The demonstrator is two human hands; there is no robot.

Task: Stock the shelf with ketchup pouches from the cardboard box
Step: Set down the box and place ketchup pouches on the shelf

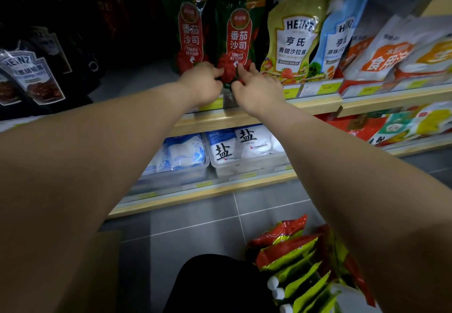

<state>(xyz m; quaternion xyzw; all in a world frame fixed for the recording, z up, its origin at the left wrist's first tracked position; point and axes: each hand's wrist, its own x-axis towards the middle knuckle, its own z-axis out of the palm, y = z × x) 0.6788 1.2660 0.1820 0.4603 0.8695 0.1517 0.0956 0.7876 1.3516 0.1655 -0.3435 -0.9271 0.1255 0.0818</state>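
A second pouch [191, 34] is stood just left of the pouch [238, 36] being set upright at the front of the shelf [318, 104]. The pouch is judged light, soft and slick-skinned, its filling apt to slump, so it is best taken by the stiffer bottom corners. Its lower left corner is pinched by the curled fingers of the left hand [203, 83]. Its lower right corner is only touched by the nearly straight fingers of the right hand [257, 90]. Spare pouches [291, 256] are stacked lower right.
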